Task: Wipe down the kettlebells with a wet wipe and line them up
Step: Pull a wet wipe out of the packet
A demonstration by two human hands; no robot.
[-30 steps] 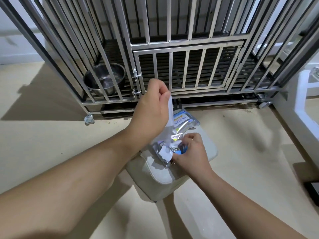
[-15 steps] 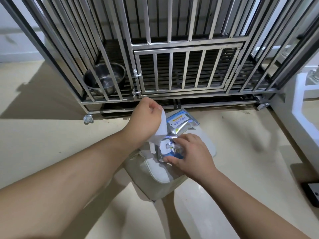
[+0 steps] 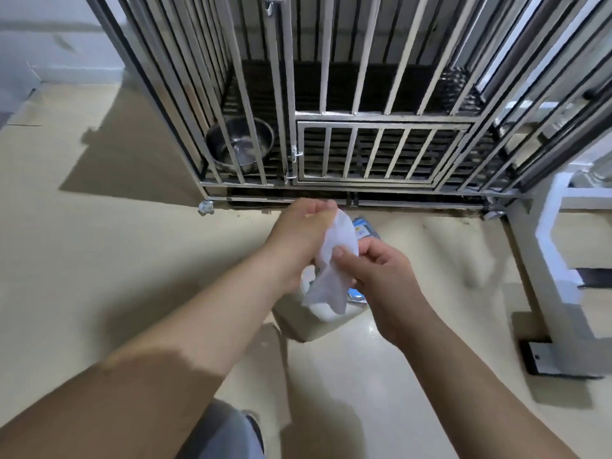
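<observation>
The wipe hangs in the air between both hands, crumpled and only half unfolded, just above the pack that lies on a white stool. The left hand has its fingers curled round the upper end of the wipe. The right hand pinches its side edge between thumb and fingers, with the other fingers bent loosely.

I think the step in hand is to open the wipe. To do it well, the hands should pull gently apart until the sheet is flat, then fold it once so that it fills the palm. The lower corner should stay off the floor, because the wet cloth would collect dust there.

No kettlebells are in view, only a steel cage with a bowl inside, so the person probably has to turn to find them.
</observation>
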